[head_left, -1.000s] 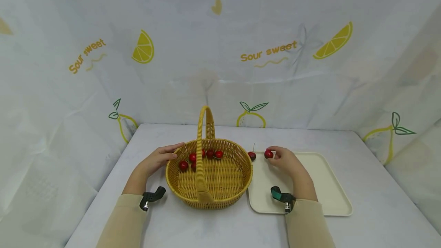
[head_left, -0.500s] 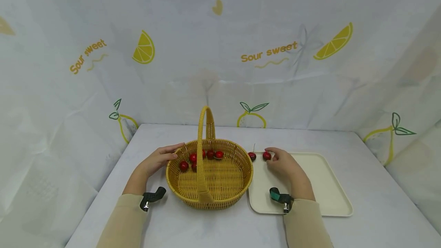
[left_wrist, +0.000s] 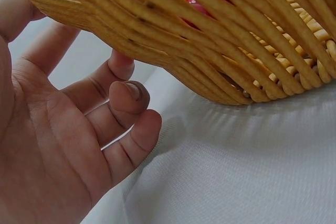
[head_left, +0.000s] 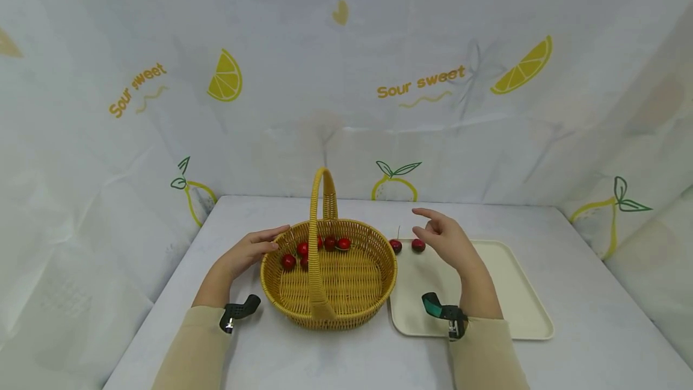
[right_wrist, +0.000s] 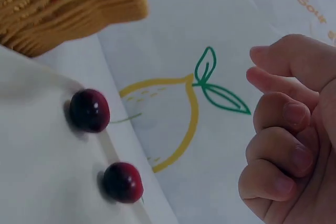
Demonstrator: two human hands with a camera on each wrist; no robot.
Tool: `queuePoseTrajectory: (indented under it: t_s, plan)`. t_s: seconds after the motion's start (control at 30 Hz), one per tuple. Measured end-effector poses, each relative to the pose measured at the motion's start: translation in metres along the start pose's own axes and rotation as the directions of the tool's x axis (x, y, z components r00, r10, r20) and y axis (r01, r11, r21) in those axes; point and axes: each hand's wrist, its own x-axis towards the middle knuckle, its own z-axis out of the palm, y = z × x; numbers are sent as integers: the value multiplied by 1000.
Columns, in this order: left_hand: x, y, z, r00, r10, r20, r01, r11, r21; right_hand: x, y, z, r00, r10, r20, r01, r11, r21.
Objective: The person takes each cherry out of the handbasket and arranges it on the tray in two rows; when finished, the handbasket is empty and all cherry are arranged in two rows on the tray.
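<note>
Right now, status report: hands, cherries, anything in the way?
Left hand touching basket. Right hand empty, raised near two cherries on tray. Other cherries inside basket. Handle arches over basket's opening, partly hiding fruit.

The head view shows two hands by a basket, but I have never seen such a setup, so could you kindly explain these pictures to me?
There is no machine arm here; these are a person's own bare hands. The head view comes from a camera worn on the head, looking forward and down. The two close-ups come from cameras worn on the wrists, each showing one hand at work.

On the white table stands a woven basket with red cherries inside. Beside it is a pale tray, with two more cherries near its far edge.

The left hand rests against the basket's rim. The right hand holds nothing: it is near the tray's cherries, with thumb and index finger apart.
</note>
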Motion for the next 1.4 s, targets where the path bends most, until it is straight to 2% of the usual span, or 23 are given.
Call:
queuePoseTrajectory:
  t_s: [0.2,0.33,0.53,0.67,0.87,1.1,1.3,1.4]
  plan:
    - [0,1,-1,1000,2,0,-2,1000,3,-2,-26,10,998,-34,-48,40,990,132]
    - [0,2,-1,1000,1,2,-1,1000,5,-5,-41,21,999,-27,-36,35,972,234]
    - [1,0,-2,1000,3,8,-3,1000,1,-3,-52,42,998,-59,9,55,960,273]
    - [1,-2,-3,1000,-1,9,1,1000,-7,2,-57,58,994,-65,82,40,960,277]
    - [1,-3,-2,1000,-7,9,7,1000,-10,14,-62,80,982,-20,190,-21,977,214]
    - [2,-5,-3,1000,0,5,0,1000,4,27,-61,103,949,19,315,-58,992,115]
    - [2,-6,-4,1000,23,19,-23,1000,-2,32,-53,121,926,83,369,-93,996,11]
    - [1,-5,-3,1000,22,20,-22,1000,-5,33,-51,126,919,106,379,-81,993,-81]
